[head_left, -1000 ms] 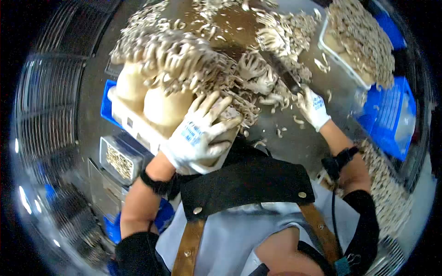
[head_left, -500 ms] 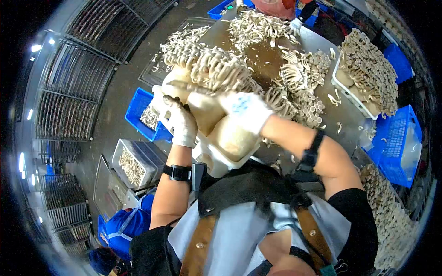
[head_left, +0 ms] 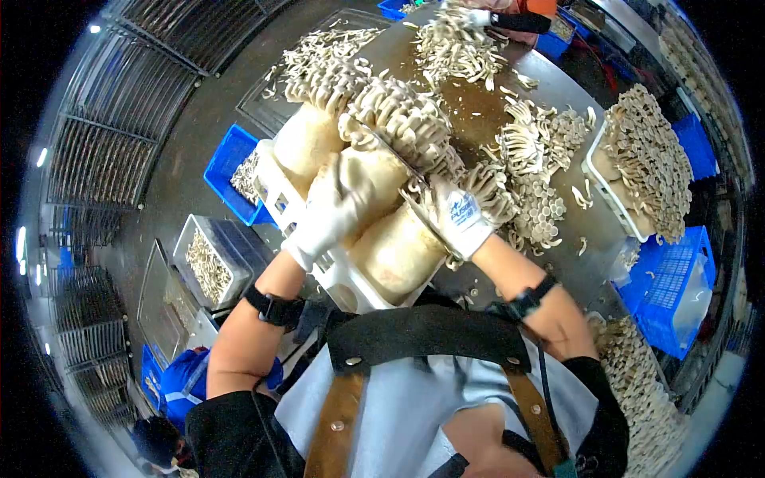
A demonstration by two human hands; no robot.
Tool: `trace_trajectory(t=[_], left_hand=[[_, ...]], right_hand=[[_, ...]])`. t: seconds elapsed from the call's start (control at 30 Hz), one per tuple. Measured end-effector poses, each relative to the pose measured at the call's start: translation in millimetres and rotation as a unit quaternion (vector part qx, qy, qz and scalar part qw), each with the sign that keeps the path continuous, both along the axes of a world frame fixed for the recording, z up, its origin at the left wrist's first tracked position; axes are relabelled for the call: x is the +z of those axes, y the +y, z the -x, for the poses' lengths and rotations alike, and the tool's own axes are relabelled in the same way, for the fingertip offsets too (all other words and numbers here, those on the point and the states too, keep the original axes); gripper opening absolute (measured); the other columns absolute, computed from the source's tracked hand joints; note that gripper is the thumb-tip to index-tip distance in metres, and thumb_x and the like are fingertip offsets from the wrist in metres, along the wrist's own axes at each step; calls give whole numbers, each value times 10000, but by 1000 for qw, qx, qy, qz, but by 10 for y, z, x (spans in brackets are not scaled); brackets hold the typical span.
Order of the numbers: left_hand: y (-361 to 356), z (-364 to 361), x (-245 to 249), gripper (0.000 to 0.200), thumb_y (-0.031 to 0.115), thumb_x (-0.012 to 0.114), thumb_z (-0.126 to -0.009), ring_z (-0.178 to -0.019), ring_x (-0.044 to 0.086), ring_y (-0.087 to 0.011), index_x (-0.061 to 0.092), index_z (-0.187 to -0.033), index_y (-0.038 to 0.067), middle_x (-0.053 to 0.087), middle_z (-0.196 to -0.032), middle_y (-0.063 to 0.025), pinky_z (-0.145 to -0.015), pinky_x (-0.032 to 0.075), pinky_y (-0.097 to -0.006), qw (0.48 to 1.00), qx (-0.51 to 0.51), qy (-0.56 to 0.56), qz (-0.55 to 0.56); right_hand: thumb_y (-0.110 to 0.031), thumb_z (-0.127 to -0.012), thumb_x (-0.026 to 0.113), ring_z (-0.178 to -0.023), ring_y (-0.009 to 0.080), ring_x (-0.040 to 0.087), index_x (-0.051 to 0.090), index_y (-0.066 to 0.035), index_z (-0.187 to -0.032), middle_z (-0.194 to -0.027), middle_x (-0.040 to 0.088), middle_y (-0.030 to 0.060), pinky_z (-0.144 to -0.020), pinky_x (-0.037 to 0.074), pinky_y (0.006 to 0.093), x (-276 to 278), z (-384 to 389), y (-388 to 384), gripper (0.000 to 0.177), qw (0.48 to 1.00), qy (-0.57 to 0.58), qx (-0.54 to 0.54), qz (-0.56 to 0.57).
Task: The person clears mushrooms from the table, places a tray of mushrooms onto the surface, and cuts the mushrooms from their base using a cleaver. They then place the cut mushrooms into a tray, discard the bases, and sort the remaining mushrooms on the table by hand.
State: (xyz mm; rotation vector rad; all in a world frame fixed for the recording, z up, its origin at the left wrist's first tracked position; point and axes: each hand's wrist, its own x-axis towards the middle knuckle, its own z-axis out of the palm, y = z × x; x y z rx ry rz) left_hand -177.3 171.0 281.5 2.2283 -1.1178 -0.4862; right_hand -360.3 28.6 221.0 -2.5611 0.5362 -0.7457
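A white crate (head_left: 291, 191) holds several pale, rounded mushroom blocks (head_left: 398, 251), with mushroom clusters (head_left: 398, 115) spreading from their far ends. My left hand (head_left: 331, 209), in a white glove, lies on the middle block, its fingers apart but blurred. At the mushroom end of the blocks is my gloved right hand (head_left: 458, 215), closed round something mostly hidden by the fingers. A thin dark edge, perhaps a blade, runs between the blocks and the mushrooms beside this hand. Loose clusters (head_left: 535, 203) lie just right of it.
On the metal table (head_left: 590, 215), another white crate (head_left: 617, 199) of mushrooms stands at right. Blue baskets (head_left: 669, 287) flank the table. A clear bin (head_left: 231, 255) is at lower left. Across the table a co-worker's gloved hand (head_left: 480, 17) touches mushrooms; another person (head_left: 179, 382) is at lower left.
My left hand has moved from the crate's left side onto the middle block. My right hand has moved down and right, to the mushroom bases. The view has shifted; the co-worker's hand is at the far pile.
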Motion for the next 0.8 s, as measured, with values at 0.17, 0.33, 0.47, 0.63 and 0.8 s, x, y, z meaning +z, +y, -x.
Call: trace_trajectory(t=[0.17,0.33,0.47,0.63,0.8], left_hand=[[77,-71,97,810,326,671,-706,-1118,474,-382,327,-1305,-97,450,-1242,-290,-980,358,-396,947,-141,-258,-131],[74,-153,44,795,335,687,-701,-1055,498,-372,355,-1287,-89,493,-1174,-266,-949,369,-414,942,-149,-280,-112],[-25,-235,214,945,544,703,-637,-1255,325,-385,337,-1355,50,357,-1343,-257,-1042,231,-469,929,-123,-286,-199],[-146,-659,82,1100,684,647,-580,-1343,116,-453,243,-1417,97,151,-1408,-356,-1051,69,-575,902,-155,-323,-240],[-244,-561,122,1077,712,610,-604,-1316,111,-513,249,-1417,104,122,-1393,-387,-1045,52,-602,892,-140,-344,-259]], right_hand=[[-191,-890,402,-852,400,607,380,52,-1196,-923,608,266,-767,479,464,688,-237,-110,392,928,337,48,-151],[-181,-933,242,-1110,374,519,391,79,-1268,-1238,470,285,-935,409,439,38,-580,-325,449,858,469,18,-209],[-130,-920,224,-1068,384,546,396,91,-1245,-1192,507,287,-915,424,439,-169,-482,-333,429,849,471,29,-237],[-103,-901,280,-1027,381,571,430,66,-1207,-1166,524,289,-886,447,433,-120,-513,-298,380,853,485,41,-186],[-110,-816,559,-881,289,626,615,-83,-1126,-1107,621,117,-747,515,393,-799,-1020,-452,317,814,572,64,-75]])
